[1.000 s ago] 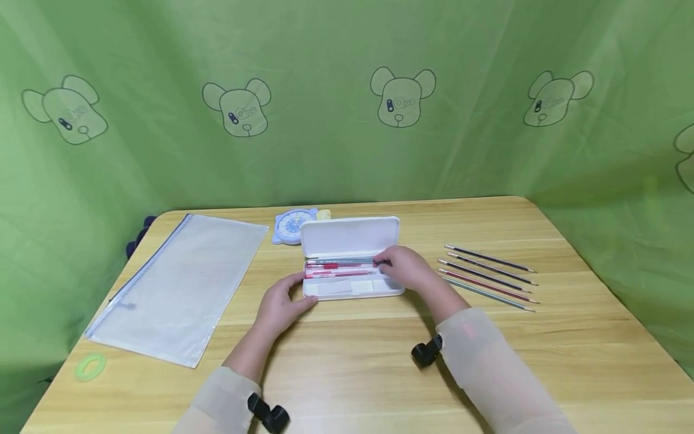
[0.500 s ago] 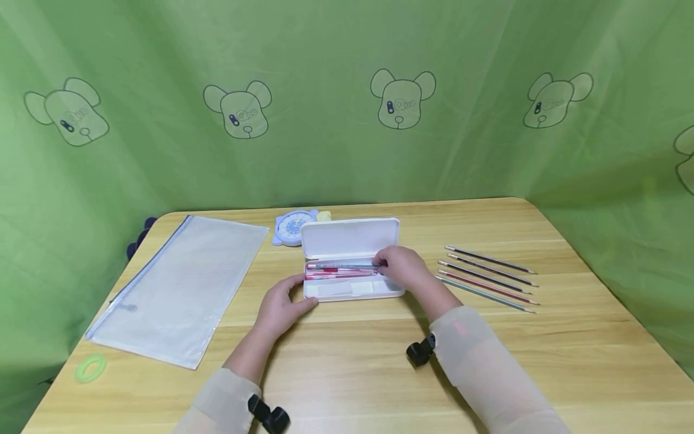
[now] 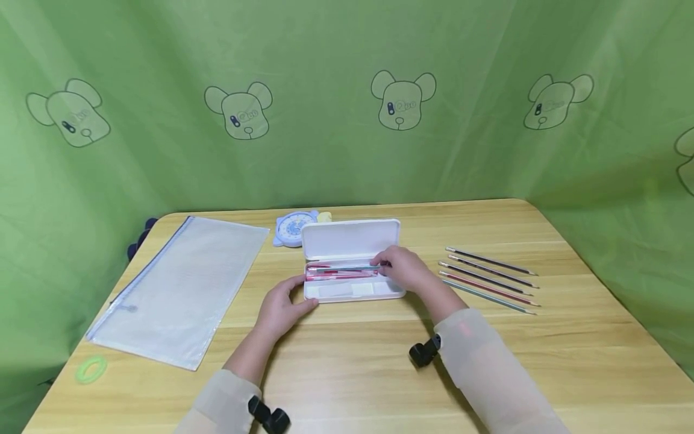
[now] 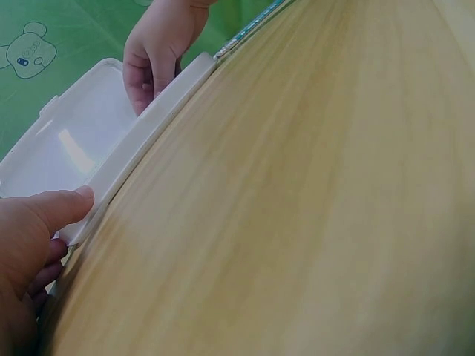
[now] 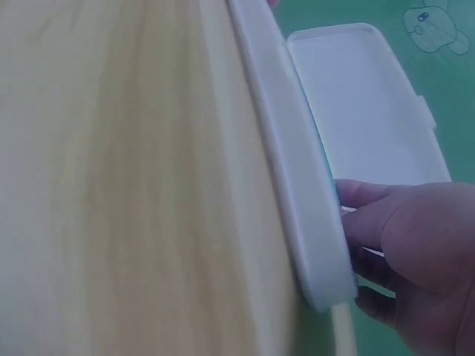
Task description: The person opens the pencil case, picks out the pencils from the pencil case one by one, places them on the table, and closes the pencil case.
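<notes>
A white pencil case [image 3: 355, 297] lies on the table with its lid [image 3: 351, 241] raised at the back. My left hand [image 3: 279, 306] holds its left end, thumb at the front edge and fingers round the side; the left wrist view shows that thumb [image 4: 70, 206] on the rim. Over the right end, my right hand [image 3: 405, 267] pinches a blue-green pencil [image 3: 349, 268] that lies lengthwise in the case. Red pens [image 3: 338, 276] lie just in front of it. In the right wrist view the case wall hides most of the contents below the fingers [image 5: 364, 222].
Several pencils [image 3: 488, 283] lie fanned out at the right. A clear zip pouch [image 3: 184, 289] covers the left side, with a green ring [image 3: 91, 369] near its lower corner. Behind the case sits a blue clock-like toy [image 3: 291, 229]. A green curtain [image 3: 325, 163] hangs beyond the table.
The blue-green pencil has shifted from the back of the case forward, over the red pens, with my right fingers at its right end. My left hand has stayed in place.
</notes>
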Tool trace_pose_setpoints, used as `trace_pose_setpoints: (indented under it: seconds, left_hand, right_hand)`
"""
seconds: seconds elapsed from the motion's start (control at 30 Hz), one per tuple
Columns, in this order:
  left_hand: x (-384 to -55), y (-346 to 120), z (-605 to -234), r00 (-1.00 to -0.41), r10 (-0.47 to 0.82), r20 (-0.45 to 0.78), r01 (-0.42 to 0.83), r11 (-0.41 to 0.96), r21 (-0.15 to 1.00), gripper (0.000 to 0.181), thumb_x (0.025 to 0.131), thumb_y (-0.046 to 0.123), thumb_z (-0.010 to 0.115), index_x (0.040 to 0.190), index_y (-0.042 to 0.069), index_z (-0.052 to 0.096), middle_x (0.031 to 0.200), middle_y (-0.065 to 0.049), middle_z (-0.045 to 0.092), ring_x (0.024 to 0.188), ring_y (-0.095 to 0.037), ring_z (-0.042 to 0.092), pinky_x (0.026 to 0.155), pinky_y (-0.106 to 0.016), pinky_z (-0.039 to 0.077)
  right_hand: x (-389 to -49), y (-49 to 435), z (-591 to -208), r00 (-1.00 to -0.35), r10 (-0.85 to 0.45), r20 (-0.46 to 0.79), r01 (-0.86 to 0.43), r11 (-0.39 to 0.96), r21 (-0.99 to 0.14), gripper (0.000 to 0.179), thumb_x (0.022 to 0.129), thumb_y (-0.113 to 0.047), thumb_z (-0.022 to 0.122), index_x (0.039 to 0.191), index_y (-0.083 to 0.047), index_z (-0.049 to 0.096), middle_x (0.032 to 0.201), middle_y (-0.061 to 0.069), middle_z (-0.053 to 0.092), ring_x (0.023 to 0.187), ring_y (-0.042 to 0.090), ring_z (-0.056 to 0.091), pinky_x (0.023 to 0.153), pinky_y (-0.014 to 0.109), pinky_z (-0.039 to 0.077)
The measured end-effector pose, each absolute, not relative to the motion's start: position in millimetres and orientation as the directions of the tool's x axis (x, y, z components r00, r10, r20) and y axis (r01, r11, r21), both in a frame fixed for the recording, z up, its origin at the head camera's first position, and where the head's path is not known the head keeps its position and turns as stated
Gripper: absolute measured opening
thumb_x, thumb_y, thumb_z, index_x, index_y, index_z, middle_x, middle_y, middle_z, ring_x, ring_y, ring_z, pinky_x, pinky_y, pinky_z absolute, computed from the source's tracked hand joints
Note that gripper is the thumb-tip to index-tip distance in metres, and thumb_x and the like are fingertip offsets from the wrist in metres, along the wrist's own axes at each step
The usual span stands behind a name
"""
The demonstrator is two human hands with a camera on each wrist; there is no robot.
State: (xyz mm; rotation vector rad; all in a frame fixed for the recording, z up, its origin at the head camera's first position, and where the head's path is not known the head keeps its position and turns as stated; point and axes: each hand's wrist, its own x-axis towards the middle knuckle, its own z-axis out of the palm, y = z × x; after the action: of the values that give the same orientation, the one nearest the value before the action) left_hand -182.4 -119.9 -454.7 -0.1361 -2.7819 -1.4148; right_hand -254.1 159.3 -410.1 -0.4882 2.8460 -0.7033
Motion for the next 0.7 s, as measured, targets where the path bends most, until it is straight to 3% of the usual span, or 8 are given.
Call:
trace_pose_setpoints:
  seconds: [0.37,0.7]
  left_hand:
    - [-182,-120,-453,-0.997,0.069,0.044,0.076,0.583,0.809,0.060,0.084,0.026,0.077,0.135,0.004,0.057,0.140,-0.016,0.057,0.135,-0.035,0.048,0.116,-0.049,0.037]
    - [-181,-120,-453,-0.997,0.066,0.035,0.067,0.585,0.808,0.061,0.083,0.027,0.078,0.136,0.005,0.056,0.141,-0.015,0.057,0.136,-0.035,0.048,0.116,-0.049,0.037]
  right_hand:
    - [-242,187,-396,-0.934,-0.355,-0.036,-0.267,0.761,-0.591,0.025,0.096,-0.007,0.056,0.117,-0.003,0.069,0.107,0.013,0.065,0.098,0.024,0.058,0.091,0.043,0.051]
    - [-219,230,-387,-0.940,-0.342,0.004,-0.266,0.722,-0.639,0.023,0.095,-0.009,0.060,0.116,-0.002,0.069,0.098,0.009,0.065,0.090,0.018,0.055,0.079,0.030,0.048]
